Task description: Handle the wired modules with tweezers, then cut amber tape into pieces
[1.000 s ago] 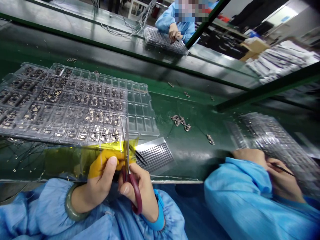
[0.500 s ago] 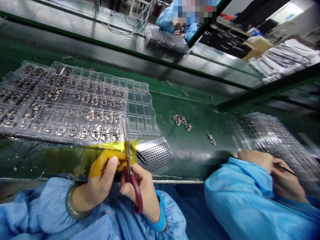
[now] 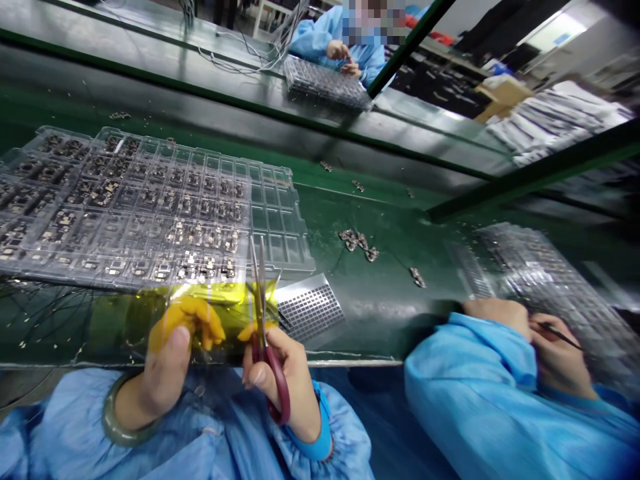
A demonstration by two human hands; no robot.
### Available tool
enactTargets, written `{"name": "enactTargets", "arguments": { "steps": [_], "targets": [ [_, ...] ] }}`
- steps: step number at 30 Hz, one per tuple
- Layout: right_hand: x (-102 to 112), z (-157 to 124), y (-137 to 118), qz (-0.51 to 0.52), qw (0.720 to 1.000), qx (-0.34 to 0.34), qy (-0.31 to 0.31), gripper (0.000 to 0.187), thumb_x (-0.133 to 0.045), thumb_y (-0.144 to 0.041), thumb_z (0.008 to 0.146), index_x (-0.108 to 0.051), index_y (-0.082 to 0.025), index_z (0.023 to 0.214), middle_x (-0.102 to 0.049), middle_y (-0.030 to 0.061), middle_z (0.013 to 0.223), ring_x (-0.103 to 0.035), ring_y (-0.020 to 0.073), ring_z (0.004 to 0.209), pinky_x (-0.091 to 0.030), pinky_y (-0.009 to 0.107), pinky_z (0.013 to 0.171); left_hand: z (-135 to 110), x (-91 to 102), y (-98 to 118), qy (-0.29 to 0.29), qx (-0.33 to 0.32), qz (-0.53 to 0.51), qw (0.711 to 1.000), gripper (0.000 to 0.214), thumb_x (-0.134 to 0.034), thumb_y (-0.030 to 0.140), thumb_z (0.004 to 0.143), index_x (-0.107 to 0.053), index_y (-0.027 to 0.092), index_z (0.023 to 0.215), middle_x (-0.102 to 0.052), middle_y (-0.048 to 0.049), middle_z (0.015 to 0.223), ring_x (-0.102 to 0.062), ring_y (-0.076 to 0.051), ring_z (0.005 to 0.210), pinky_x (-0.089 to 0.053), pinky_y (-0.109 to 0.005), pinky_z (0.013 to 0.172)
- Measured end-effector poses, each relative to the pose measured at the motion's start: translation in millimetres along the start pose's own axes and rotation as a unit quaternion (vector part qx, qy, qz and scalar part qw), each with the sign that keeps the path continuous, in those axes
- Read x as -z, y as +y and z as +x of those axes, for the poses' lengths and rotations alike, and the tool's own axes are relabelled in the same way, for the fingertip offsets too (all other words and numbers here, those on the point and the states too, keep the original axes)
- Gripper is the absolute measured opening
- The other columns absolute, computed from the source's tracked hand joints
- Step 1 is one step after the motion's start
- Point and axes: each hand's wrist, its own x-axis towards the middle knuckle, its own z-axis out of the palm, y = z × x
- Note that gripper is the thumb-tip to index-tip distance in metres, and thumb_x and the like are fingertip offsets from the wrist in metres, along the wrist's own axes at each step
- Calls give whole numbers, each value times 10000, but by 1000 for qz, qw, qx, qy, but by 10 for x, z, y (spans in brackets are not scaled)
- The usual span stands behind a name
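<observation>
Left hand [image 3: 165, 363] pinches the amber film [image 3: 220, 297], thumb on the near face, fingers showing through it. Right hand [image 3: 285, 380] has its fingers through the loops of the dark red scissors [image 3: 273, 373], holding them closed or nearly so, blades pointing up across the film's right end; cannot tell if they are cutting. Film sits in the air between the hands, along the near edge of the clear blister tray [image 3: 283, 247], overlapping it in view. Tray lies on the green bench mat [image 3: 385, 313], most cells loaded with small circuit boards, right-hand columns bare. Metal mesh stencil [image 3: 310, 310] just right of the scissors. Loose boards [image 3: 357, 243] on the mat further right. Co-worker's hands [image 3: 555, 350] at right hold a thin dark tool over a stacked tray [image 3: 545, 273].
</observation>
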Motion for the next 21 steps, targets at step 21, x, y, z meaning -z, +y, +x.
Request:
{"name": "enactTargets", "arguments": {
  "steps": [21],
  "targets": [
    [138, -66, -27, -158, 973, 71, -149, 765, -495, -863, 707, -499, -190, 1071, -602, 28, 776, -556, 169, 675, -455, 303, 671, 138, -247, 90, 49, 79, -133, 987, 247, -598, 449, 891, -584, 203, 895, -758, -60, 899, -733, -259, 894, -614, -429, 809]
  ]
}}
